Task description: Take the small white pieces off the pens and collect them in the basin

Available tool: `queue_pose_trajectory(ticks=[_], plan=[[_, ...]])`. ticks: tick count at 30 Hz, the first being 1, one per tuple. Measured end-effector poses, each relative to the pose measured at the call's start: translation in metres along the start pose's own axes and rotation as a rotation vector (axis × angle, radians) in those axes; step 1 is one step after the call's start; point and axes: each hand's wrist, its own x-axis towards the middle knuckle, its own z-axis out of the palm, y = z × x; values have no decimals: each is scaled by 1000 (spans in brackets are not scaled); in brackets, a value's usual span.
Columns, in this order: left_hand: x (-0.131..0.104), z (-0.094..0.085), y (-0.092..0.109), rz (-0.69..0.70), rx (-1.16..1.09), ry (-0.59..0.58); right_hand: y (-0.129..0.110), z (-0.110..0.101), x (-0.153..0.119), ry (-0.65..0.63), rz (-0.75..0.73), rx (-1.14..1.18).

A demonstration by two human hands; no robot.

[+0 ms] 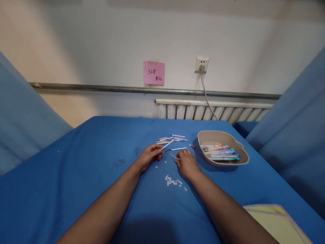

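My left hand (149, 157) is pinched narrow on a slim white stick (168, 144), which slants up and away to the right, toward the far edge of the blue-covered table (76, 176). My right hand (187, 163) is curled low over the cloth, holding a clear tube (174, 156) by one end, the other end pointing left; the back of the hand covers most of that grip. Between my hands, a little nearer the far edge, lies a dark-tipped stick (179, 148), its dark end near my left fingers; I can't tell whether they touch.

Beyond it, toward the middle of the far edge, I have a loose cluster of pen parts (177, 139), with a second thin white stick (179, 136) along its far side. A small brown piece (192, 146) lies just left of the beige basket (210, 135), which stands near the far right corner with a heap of pens (220, 153) inside. Closer to me than my hands, white scraps (170, 181) lie in a small pile, a few of them apart. Dark marks (119, 163) show on the cloth left of my left hand. Toward the near right corner, beside my right forearm, lies a flat yellow item (269, 222) with purple trim.
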Motion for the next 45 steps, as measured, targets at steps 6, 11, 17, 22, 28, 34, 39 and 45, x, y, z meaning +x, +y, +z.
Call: queue_pose_trajectory(ticks=[6, 11, 17, 22, 28, 34, 39, 45], plan=[[0, -1, 1, -1, 6, 10, 11, 8, 7, 52, 111, 175], [1, -2, 1, -6, 23, 6, 15, 3, 6, 76, 50, 210], [2, -2, 0, -4, 30, 0, 0, -1, -4, 1, -48, 36], [1, -2, 1, -5, 57, -1, 8, 9, 5, 104, 94, 570], [1, -2, 2, -22, 174, -28, 25, 0, 15, 179, 300, 1329], [2, -3, 0, -7, 259, -82, 25, -5, 12, 137, 316, 1483], [2, -5, 0, -13, 278, -95, 26, -3, 13, 134, 321, 1497], [1, -4, 0, -5, 273, -104, 26, -4, 14, 136, 327, 1484]])
